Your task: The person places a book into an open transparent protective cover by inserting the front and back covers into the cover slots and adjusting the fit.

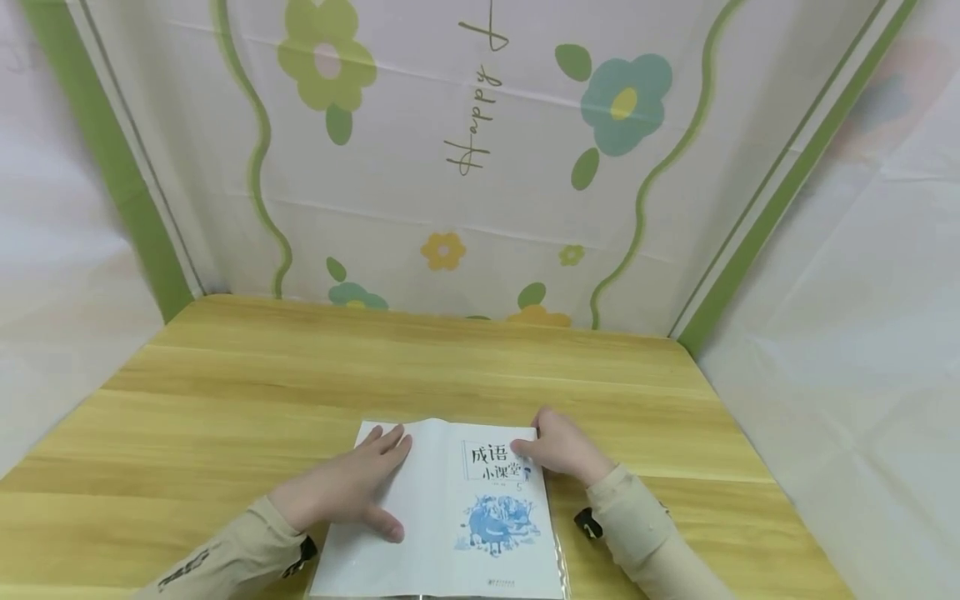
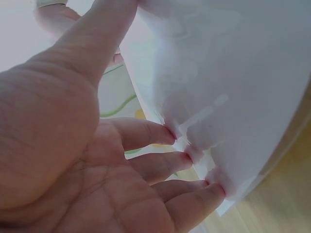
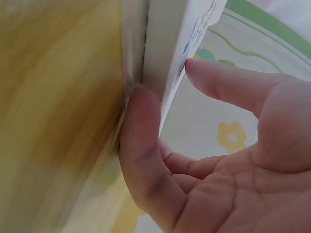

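Note:
An open book (image 1: 487, 517) lies on the table, its right page showing large dark Chinese characters, the numeral 5 and a blue drawing. The left page is plain white with a glossy, transparent cover edge around it. Spread over that page, my left hand (image 1: 352, 487) touches it with fingertips and thumb; the left wrist view shows the fingertips on the shiny sheet (image 2: 228, 87). At the upper right corner, my right hand (image 1: 562, 447) grips the book's edge. Its thumb is on the printed page, while a bent finger lies against the page block (image 3: 163, 48).
The wood-grain table (image 1: 247, 375) extends around the book. Behind it hangs a pale cloth (image 1: 420, 192) with flowers, wavy green lines and the word "Happy". White sheets with green borders (image 1: 112, 167) stand at both sides.

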Demonstrator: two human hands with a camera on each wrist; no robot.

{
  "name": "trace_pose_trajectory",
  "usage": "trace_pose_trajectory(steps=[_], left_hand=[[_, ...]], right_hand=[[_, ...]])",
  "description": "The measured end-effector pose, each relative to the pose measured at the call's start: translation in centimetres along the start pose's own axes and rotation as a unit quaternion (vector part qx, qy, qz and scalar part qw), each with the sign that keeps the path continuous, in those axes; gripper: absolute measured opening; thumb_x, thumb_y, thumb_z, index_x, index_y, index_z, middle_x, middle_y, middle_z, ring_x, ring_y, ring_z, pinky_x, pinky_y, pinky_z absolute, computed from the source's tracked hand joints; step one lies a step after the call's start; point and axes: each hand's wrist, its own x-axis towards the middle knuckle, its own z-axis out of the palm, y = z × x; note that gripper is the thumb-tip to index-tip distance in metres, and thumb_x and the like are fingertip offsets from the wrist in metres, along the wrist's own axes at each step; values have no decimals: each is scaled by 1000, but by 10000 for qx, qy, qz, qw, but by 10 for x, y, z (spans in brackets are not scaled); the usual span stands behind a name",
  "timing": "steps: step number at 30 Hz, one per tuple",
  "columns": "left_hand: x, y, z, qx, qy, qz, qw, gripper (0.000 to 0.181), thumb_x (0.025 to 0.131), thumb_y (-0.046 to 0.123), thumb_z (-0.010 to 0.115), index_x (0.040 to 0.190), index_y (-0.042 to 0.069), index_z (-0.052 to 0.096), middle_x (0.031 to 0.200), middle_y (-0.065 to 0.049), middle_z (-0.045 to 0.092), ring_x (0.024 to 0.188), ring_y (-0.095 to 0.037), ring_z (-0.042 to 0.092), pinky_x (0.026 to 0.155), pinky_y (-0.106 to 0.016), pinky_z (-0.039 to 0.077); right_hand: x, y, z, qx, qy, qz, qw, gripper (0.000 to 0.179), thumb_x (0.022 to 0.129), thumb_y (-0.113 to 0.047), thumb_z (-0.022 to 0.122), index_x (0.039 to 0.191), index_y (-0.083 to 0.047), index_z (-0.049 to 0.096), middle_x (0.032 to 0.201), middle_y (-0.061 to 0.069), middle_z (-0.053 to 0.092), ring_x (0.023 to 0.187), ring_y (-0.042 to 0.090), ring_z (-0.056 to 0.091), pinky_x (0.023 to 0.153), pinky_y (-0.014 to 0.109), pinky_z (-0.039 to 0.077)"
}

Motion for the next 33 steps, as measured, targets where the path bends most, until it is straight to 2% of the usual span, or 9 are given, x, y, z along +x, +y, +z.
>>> trace_pose_trajectory(steps=[10, 20, 33], left_hand=[[0, 0, 1, 21, -10, -16, 10000, 117, 62, 49, 87, 147, -11, 34, 154, -31, 22, 140, -53, 15, 109, -60, 26], [2, 0, 1, 77, 40, 24, 10000, 118, 61, 51, 86, 147, -11, 33, 155, -31, 21, 140, -53, 14, 109, -61, 26], [1, 0, 3, 74, 70, 24, 9999, 117, 61, 49, 87, 147, -11, 33, 154, -32, 21, 140, -54, 14, 109, -62, 25]], right_hand=[[-4, -2, 2, 228, -86, 68, 9997, 30, 88, -16, 74, 98, 3, 55, 70, 10, 57, 49, 14, 46, 44, 27, 43], [0, -1, -2, 50, 25, 63, 10000, 36, 81, -15, 80, 99, 4, 56, 77, 10, 57, 63, 21, 55, 53, 32, 48], [1, -2, -2, -101, -143, -72, 9998, 29, 78, -11, 82, 90, 3, 60, 71, 8, 59, 57, 19, 55, 51, 30, 47]])
